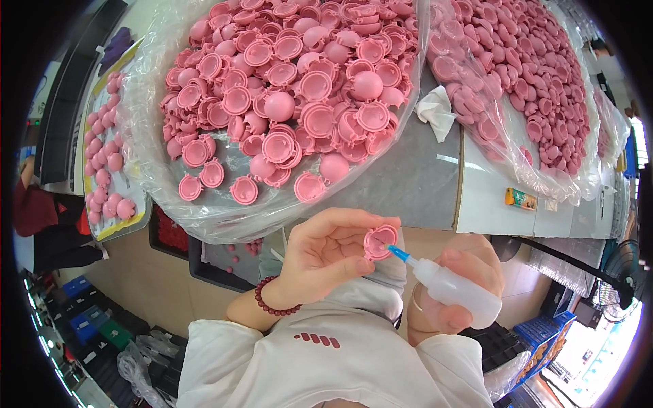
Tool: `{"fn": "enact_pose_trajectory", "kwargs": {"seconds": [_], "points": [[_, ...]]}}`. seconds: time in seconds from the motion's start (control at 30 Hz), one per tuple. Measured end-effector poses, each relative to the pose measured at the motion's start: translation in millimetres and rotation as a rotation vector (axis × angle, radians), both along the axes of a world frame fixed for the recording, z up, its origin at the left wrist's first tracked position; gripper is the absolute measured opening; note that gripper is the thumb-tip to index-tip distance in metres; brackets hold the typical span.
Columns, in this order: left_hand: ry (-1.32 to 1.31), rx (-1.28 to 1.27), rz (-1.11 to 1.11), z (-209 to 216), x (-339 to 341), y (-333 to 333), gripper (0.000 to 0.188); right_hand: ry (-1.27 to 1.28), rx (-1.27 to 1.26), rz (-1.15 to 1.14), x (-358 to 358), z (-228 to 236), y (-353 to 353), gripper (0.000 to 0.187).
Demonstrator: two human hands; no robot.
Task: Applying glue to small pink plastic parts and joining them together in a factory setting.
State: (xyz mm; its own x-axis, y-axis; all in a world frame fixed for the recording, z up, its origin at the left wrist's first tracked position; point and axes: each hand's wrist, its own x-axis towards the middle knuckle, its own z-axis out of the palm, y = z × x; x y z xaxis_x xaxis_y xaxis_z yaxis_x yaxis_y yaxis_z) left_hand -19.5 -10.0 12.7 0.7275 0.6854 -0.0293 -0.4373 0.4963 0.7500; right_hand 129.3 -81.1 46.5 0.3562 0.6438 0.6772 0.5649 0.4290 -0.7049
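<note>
Between its thumb and fingers my left hand (326, 255) pinches a small round pink plastic shell (375, 249), its hollow side facing the bottle tip. Wrapped in my right hand (476, 265) is a white squeeze bottle (449, 289) with a blue nozzle (400, 253), tilted so the fine tip meets or nearly meets the shell's inside; contact is too small to tell. Both hands are held over my lap, just off the table's near edge. Beyond them, a clear plastic bag (218, 221) lies opened out on the table, heaped with pink shells (277, 146) of the same kind.
Another bag of pink pieces (544, 102) lies at the right. Between the bags sits a crumpled white tissue (436, 113); a yellow-green lighter (520, 199) rests near the right front edge. At the left, a tray (139, 228) carries pink balls (114, 162). Dark bins (228, 272) stand below the table.
</note>
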Motion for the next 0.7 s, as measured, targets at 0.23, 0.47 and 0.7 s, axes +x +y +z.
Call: {"fn": "enact_pose_trajectory", "kwargs": {"seconds": [0.23,0.47,0.7], "points": [[0.011,0.019,0.011,-0.1,-2.3,0.7,0.042,-0.090,0.011,-0.061,-3.9,-5.4,2.6,0.065],[0.041,0.112,0.037,-2.2,-3.9,4.8,0.041,-0.077,-0.073,-0.105,-5.8,-4.1,6.9,0.064],[0.196,0.564,0.123,4.8,-4.0,4.6,0.043,-0.018,-0.100,-0.018,3.2,14.7,-1.3,0.047]]}}
